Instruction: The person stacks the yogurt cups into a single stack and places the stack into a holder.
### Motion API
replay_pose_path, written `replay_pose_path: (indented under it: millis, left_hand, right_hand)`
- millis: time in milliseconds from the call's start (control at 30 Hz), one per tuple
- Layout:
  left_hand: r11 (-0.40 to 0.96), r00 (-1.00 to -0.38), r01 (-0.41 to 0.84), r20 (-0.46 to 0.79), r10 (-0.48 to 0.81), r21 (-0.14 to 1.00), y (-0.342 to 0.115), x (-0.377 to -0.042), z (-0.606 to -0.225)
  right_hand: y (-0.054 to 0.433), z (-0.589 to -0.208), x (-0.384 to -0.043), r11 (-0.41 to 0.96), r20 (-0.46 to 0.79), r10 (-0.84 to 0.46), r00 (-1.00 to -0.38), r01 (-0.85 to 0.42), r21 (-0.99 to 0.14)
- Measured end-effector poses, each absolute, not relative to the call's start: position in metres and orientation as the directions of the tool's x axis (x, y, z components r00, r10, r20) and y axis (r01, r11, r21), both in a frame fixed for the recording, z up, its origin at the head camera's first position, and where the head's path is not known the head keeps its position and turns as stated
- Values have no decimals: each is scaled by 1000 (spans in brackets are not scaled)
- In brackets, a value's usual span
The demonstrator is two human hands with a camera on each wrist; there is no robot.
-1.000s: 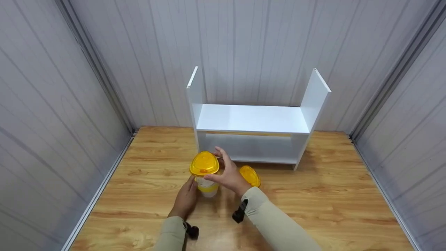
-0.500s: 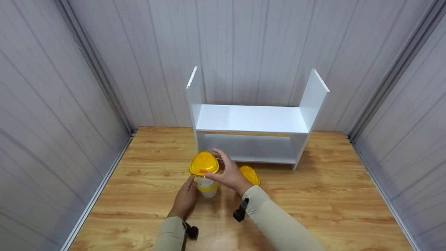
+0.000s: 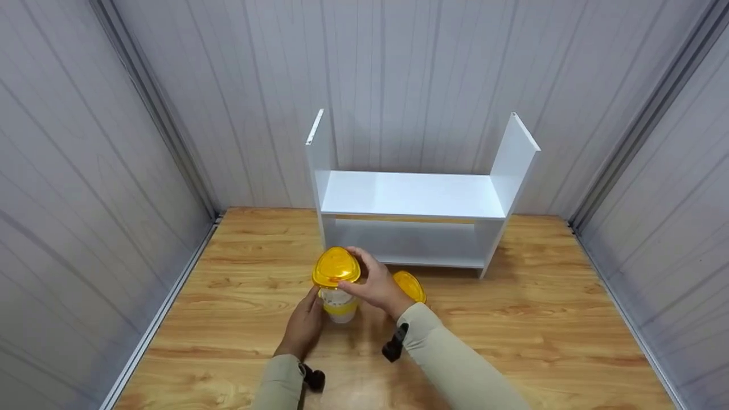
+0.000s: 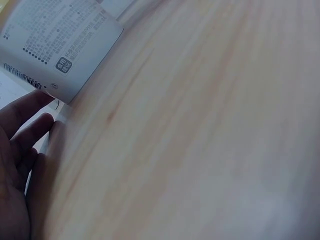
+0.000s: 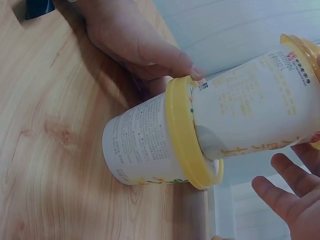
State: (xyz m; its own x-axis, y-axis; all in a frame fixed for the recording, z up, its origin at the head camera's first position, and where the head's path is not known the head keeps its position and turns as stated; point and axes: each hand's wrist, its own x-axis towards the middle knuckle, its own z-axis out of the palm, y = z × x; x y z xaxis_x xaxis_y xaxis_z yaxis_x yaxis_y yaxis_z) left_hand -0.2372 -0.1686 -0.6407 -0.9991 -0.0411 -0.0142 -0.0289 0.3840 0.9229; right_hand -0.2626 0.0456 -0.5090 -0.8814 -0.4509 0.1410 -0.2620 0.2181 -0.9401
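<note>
In the head view a white paper tub with an amber lid (image 3: 336, 267) stands on a second white tub with a yellow rim (image 3: 342, 310). The right wrist view shows the upper tub (image 5: 255, 102) with its base at the yellow rim of the lower tub (image 5: 142, 142); I cannot tell whether it sits inside. My right hand (image 3: 379, 286) grips the upper tub near its lid, thumb in front and fingers behind. With its thumb at the rim, my left hand (image 3: 304, 324) holds the lower tub. Its fingers (image 4: 27, 110) lie by that tub's base.
Close behind the tubs stands a white two-level shelf (image 3: 416, 193) with tall side panels. Another amber lid (image 3: 409, 286) shows beyond my right wrist; what lies under it is hidden. Panel walls (image 3: 381, 85) border the wooden tabletop (image 3: 541, 324).
My right fingers and thumb have closed in on the upper tub near its lid. That tub has shifted very slightly right. My left hand has barely moved.
</note>
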Motion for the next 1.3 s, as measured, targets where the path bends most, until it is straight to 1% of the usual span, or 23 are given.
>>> replay_pose_path:
  millis: [267, 467, 700, 900, 1133, 1300]
  left_hand:
    - [420, -1000, -5, 8, -29, 907, -169, -238, -640]
    - [443, -999, 22, 34, -20, 896, -168, -238, -641]
    - [453, -999, 5, 25, -39, 892, -169, -237, -641]
    - [461, -997, 40, 62, -34, 887, -170, -239, -639]
    - [456, -999, -11, 11, -45, 890, -165, -242, -641]
    - [447, -998, -10, 16, -54, 894, -168, -240, -643]
  right_hand:
    - [49, -510, -265, 243, 145, -434, -889, -271, -931]
    - [56, -507, -266, 214, 161, -427, -890, -273, -938]
    - [69, -499, -267, 226, 239, -425, -873, -358, -906]
    - [86, -495, -271, 228, 259, -416, -872, -375, -898]
    - [108, -492, -272, 225, 290, -390, -874, -396, -890]
    - [120, -494, -273, 250, 293, -387, -874, -406, -879]
